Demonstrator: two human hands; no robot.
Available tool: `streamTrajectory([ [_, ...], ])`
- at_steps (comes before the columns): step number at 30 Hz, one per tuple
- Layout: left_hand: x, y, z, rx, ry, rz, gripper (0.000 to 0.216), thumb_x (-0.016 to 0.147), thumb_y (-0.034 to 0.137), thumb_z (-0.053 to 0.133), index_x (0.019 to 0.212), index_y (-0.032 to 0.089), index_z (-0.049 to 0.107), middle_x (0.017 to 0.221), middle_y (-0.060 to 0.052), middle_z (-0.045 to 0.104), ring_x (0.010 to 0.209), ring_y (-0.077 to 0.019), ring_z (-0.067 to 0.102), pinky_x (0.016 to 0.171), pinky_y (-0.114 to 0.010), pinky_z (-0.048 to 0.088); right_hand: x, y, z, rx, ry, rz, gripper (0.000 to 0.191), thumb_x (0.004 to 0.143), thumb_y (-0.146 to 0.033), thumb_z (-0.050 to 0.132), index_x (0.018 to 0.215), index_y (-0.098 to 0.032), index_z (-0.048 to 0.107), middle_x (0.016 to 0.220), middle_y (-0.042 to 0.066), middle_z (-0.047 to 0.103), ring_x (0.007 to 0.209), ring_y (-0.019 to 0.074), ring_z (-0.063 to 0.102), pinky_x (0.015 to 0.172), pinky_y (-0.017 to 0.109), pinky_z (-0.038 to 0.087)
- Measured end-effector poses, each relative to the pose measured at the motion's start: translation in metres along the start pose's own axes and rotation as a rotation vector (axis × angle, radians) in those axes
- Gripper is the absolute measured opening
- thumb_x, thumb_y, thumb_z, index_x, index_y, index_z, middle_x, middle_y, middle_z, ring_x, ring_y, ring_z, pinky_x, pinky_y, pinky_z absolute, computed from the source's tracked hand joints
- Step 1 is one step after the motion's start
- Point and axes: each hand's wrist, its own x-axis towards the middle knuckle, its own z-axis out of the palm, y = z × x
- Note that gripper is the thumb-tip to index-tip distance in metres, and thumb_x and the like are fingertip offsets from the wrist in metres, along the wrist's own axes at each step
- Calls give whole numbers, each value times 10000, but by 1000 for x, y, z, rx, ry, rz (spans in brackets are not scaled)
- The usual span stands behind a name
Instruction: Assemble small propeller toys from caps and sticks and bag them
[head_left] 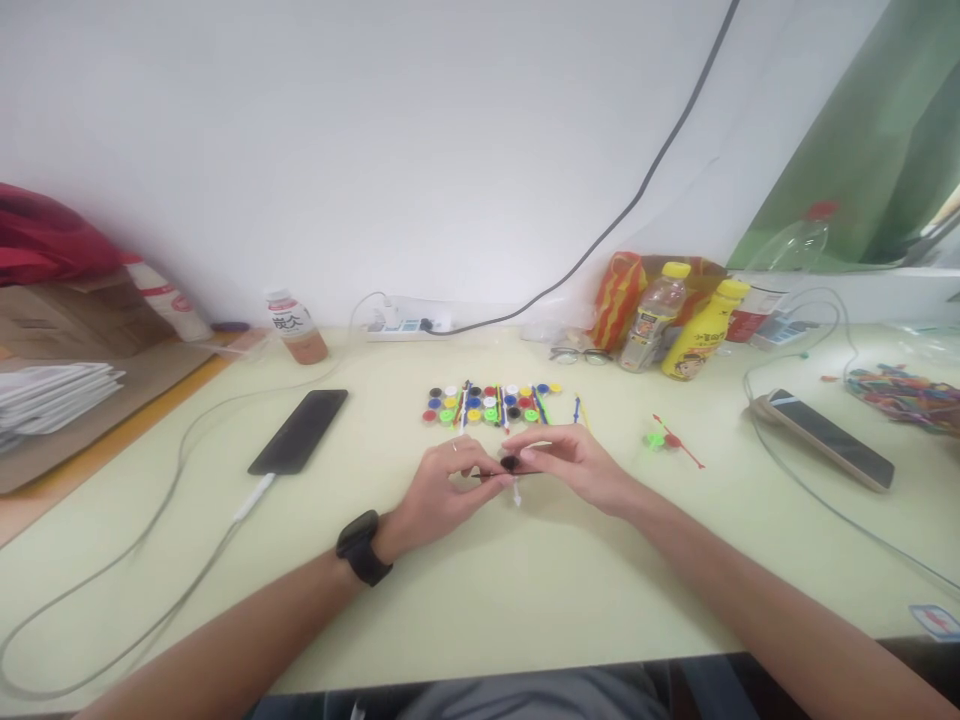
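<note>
Both hands meet in the middle of the pale green table, which has a smooth and matte top. The left hand has its fingers curled and pressed together, and they pinch a thin, straight black stick that lies almost level. The right hand pinches a small round black disc between thumb and forefinger, while its other fingers are a little bent. The disc sits on the stick, just between the two hands and a little above the table. A short white stick hangs down under the disc. Whether it touches the table, I cannot tell.

A black watch is on the left wrist.

Just beyond the hands, many small round discs in glossy plastic colours lie in neat rows, with thin sticks between them. To the right lie a green disc and a red stick. On the left, a flat black phone lies with a white cable plugged in. Far right, a second phone lies on the table. Yellow bottles stand at the far edge, near the white wall.
</note>
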Motion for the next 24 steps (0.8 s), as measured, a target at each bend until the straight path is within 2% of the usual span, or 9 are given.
streamTrajectory([
  [7,-1,-2,1,19,61,51,113,910,326,761,856,227,771,739,-29,709,699,-165,609,647,-309,487,-1,0,-2,-82,-21,-24,320,889,-459,754,1100,-222,803,1092,89,749,1042,236,701,974,416,582],
  [14,0,-5,2,22,55,100,27,898,255,775,891,229,770,756,-23,715,726,-166,623,665,-305,502,-1,2,-2,-105,-36,-30,306,909,-432,736,1129,-227,793,1094,88,742,1051,238,696,957,404,579],
  [24,-3,-8,2,65,70,132,44,882,228,784,904,230,746,808,-28,702,769,-171,628,689,-305,511,-1,3,-2,-109,-53,-28,276,937,-397,710,1144,-227,777,1126,91,735,1073,243,697,959,408,579],
])
